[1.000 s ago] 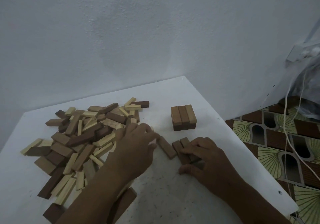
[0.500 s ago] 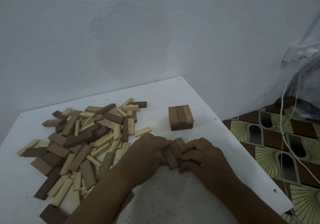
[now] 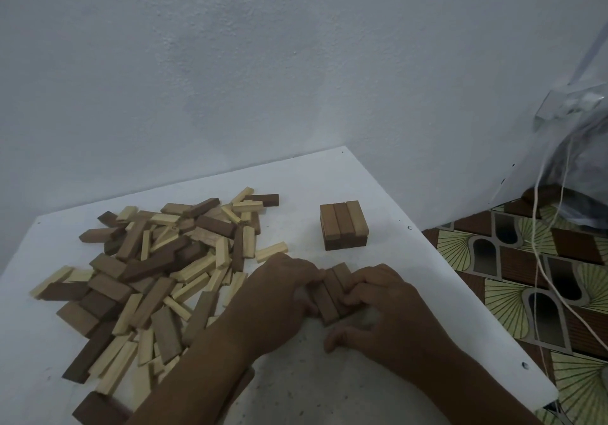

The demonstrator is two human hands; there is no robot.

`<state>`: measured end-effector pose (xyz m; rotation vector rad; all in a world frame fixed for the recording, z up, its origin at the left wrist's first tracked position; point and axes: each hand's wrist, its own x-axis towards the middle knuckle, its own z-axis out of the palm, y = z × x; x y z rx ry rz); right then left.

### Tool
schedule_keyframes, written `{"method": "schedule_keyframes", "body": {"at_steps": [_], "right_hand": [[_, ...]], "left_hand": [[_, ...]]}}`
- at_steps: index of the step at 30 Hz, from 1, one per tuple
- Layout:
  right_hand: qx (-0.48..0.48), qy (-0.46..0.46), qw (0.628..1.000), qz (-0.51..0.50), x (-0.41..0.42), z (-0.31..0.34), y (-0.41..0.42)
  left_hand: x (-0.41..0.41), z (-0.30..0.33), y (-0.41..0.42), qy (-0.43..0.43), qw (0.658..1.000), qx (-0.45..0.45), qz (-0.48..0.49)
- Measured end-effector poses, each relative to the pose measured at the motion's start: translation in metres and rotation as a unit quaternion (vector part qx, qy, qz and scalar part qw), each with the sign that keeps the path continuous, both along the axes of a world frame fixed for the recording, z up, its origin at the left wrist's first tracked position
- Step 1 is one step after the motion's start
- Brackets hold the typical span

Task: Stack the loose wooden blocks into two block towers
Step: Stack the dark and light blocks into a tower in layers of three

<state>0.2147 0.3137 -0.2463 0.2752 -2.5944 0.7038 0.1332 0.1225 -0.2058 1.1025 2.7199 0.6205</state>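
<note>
Head view: my left hand (image 3: pixel 279 288) and right hand (image 3: pixel 383 303) pinch a row of three brown wooden blocks (image 3: pixel 332 293) between them on the white table (image 3: pixel 378 401). I'd square the ends flush before lifting; the started two-layer tower (image 3: pixel 343 225) stands just beyond my fingers.

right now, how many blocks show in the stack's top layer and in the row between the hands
top layer of the stack: 3
row held between left hand and right hand: 3
total: 6
</note>
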Motion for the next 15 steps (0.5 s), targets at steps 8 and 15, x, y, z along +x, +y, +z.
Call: {"method": "schedule_keyframes", "body": {"at_steps": [8, 15], "right_hand": [[-0.048, -0.038, 0.998, 0.001, -0.004, 0.007, -0.010], [-0.086, -0.115, 0.987, 0.076, -0.005, 0.019, 0.005]], "left_hand": [[-0.006, 0.005, -0.004, -0.022, 0.999, 0.006, -0.027], [-0.009, 0.013, -0.012, -0.077, 0.995, -0.021, -0.056]]}}
